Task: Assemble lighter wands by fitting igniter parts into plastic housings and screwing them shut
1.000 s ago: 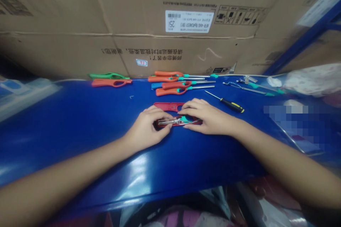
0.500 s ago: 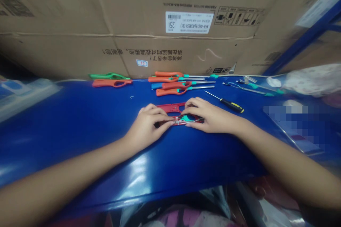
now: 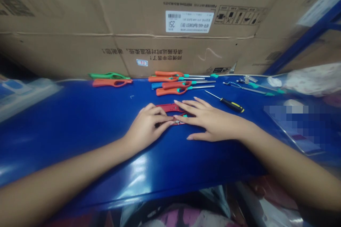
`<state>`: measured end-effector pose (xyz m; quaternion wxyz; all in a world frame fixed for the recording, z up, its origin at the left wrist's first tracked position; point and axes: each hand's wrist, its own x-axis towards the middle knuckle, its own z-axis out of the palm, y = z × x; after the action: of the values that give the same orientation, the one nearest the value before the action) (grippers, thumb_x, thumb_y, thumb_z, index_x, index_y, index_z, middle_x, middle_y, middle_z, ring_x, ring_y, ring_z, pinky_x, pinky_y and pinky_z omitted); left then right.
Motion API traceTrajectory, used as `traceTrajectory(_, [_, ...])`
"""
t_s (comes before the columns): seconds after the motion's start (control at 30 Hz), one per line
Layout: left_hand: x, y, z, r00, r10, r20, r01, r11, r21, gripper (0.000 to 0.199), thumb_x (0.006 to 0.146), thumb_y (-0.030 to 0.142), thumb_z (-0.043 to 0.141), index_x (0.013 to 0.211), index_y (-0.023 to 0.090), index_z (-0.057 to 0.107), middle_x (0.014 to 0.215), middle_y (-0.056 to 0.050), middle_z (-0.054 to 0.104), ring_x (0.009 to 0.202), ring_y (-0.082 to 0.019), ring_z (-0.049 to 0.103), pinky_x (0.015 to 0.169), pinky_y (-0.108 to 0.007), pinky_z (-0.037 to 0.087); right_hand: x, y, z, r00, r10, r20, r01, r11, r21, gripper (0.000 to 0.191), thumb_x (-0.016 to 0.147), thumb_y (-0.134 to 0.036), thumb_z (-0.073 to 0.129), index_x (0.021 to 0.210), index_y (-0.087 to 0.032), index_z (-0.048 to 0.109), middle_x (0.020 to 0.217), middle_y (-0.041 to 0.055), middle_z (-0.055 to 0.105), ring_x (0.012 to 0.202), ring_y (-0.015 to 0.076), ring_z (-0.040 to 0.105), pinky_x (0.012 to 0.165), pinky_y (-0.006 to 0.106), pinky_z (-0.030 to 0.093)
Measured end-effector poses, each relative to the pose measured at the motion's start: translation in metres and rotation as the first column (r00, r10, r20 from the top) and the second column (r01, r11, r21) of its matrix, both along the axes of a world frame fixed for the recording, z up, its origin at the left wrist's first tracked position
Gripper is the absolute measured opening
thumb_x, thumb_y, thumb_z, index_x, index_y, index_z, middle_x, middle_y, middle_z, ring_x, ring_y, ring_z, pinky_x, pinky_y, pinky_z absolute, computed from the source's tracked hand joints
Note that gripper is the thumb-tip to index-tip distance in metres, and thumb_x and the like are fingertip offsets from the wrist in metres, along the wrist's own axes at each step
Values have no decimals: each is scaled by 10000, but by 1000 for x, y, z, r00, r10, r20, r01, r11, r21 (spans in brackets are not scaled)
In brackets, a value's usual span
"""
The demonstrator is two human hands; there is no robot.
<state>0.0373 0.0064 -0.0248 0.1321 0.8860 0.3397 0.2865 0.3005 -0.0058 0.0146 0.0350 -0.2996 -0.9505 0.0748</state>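
Observation:
Between my hands lies an opened red lighter shell half point(image 3: 178, 123) with small inner parts; a bit of its green trigger point(image 3: 185, 116) shows. My left hand point(image 3: 150, 122) pinches the left end of this half. My right hand point(image 3: 210, 118) is spread flat, its fingers over the right part and hiding most of it. Just behind, the other red shell half point(image 3: 167, 108) rests on the table, partly covered by my right fingertips; whether they touch it I cannot tell.
Several long-nosed lighters point(image 3: 173, 84) lie at the back, with green and orange shell pieces point(image 3: 112, 82) to their left. A black and yellow screwdriver point(image 3: 232, 105) and loose metal tubes point(image 3: 255, 90) are on the right. A cardboard box point(image 3: 80, 53) stands behind the blue table point(image 3: 87, 120).
My right hand has let go of the right end of the lighter half. Its fingers have opened and spread out leftward over the parts. My left hand has stayed in place.

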Motion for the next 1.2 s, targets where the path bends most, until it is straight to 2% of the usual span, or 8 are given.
traceTrajectory(0.13, [1,-1,1,1000,6,19,-5,1000,-6,180,955,321,646,1018,247,797,885,-54,715,830,-207,540,773,-356,470,-4,-1,-1,1000,-6,-17,6,1000,10,707,930,-512,614,1538,-213,409,1667,154,192,1513,379,260,1204,674,163])
traceTrajectory(0.27, [1,-1,1,1000,16,19,-16,1000,-22,180,958,310,640,999,237,800,870,-56,708,831,-208,545,768,-353,472,-2,0,4,998,44,-51,-43,999,18,601,952,-476,598,1503,-279,464,1682,101,164,1526,311,256,1235,613,137])
traceTrajectory(0.53, [-1,2,-2,998,0,59,4,997,-71,194,965,312,627,1033,245,795,843,-48,673,800,-184,586,756,-332,486,3,-2,0,999,-25,-20,22,995,-101,715,912,-483,655,1547,-298,385,1671,128,170,1530,361,222,1211,673,108])
traceTrajectory(0.63, [0,3,-2,997,6,82,2,996,-94,200,963,320,627,1033,240,797,825,-44,665,784,-178,602,741,-322,498,3,1,-2,999,-26,-38,22,994,-106,707,915,-497,645,1544,-290,395,1652,146,237,1519,349,263,1213,660,118])
traceTrajectory(0.77, [1,1,-1,996,39,84,-31,995,-99,200,949,317,643,1039,215,789,839,-50,669,771,-176,611,722,-313,510,2,10,-6,989,-14,-146,7,999,-47,529,970,-389,590,1478,-270,503,1530,126,494,1415,285,444,1201,574,253])
traceTrajectory(0.87, [2,-1,0,996,38,80,-30,994,-101,193,945,296,644,1050,210,780,874,-56,682,802,-183,618,739,-317,517,-1,16,-12,966,-53,-252,62,998,28,395,986,-313,561,1368,-229,615,1350,113,644,1269,254,546,1113,490,383])
traceTrajectory(1.0, [3,-1,-1,996,39,76,-31,995,-96,171,939,284,647,1015,206,779,894,-57,695,813,-192,614,751,-331,514,-5,19,-19,963,-64,-262,92,991,95,301,983,-300,554,1222,-203,709,1203,121,678,1140,257,576,1032,478,427])
traceTrajectory(1.2, [3,-2,0,998,27,55,-23,997,-76,166,950,269,637,1015,207,776,890,-56,694,831,-198,613,774,-336,509,-4,15,-16,981,62,-184,-28,983,182,347,1004,-330,507,1280,-217,685,1347,125,619,1240,268,534,1081,494,388])
